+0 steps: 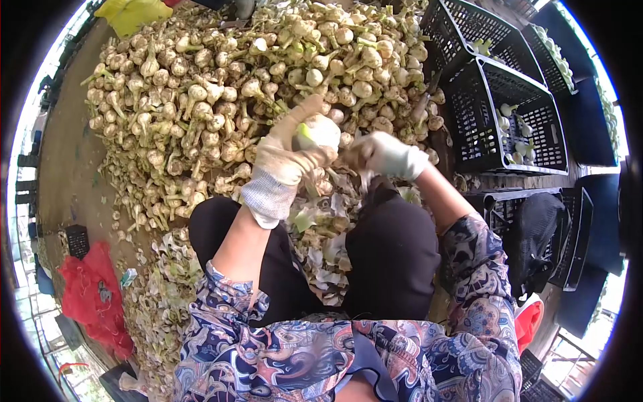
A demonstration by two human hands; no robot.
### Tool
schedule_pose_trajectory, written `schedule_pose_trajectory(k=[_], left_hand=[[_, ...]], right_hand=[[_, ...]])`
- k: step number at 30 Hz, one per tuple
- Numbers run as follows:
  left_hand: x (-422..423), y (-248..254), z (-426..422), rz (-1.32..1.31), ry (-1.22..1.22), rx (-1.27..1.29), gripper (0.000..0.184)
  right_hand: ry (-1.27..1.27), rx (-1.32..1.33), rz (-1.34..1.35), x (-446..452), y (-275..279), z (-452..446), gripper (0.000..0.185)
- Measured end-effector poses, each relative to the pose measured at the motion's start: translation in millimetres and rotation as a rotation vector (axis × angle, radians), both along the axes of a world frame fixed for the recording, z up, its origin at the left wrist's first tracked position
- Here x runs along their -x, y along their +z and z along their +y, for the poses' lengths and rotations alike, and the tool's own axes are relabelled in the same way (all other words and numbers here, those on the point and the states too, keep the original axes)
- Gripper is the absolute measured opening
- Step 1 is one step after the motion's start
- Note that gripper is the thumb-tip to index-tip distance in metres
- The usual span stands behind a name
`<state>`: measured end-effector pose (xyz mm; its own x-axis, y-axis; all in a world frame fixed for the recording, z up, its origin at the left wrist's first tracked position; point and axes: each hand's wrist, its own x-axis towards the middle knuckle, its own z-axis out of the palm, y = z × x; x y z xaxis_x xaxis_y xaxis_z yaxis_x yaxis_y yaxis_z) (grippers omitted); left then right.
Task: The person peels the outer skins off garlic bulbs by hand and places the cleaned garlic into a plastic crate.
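Note:
My left hand (pixel 288 157), in a whitish work glove with a tan palm, is closed around a garlic bulb (pixel 321 132). The bulb is pale and smooth, with a greenish patch on its near side. Just right of it is my right hand (pixel 388 155), gloved too and slightly blurred. Its fingers are curled together, apart from the bulb, and what they pinch is hard to make out. A big heap of dirty garlic bulbs with cut stems (pixel 194 114) lies beyond both hands. Loose garlic skins (pixel 321 234) cover the ground between my knees.
Black plastic crates stand on the right; the nearer crate (pixel 469 120) holds several cleaned bulbs (pixel 522 151). A black mesh item (pixel 539 228) rests by another crate below. More skins (pixel 167 301) and a red net bag (pixel 97 295) lie at left. A yellow bag (pixel 134 15) is at the back.

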<state>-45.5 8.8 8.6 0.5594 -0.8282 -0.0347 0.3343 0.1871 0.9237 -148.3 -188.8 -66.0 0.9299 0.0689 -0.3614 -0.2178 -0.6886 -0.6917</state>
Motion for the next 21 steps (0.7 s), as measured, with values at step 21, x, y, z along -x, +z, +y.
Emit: schedule_pose_trajectory(k=[21], left_hand=[[-0.4,12.4,7.3,-0.128,0.160,-0.244,0.055]], right_hand=[[-0.342,0.122,-0.794,-19.9,85.2,49.8,0.017]])
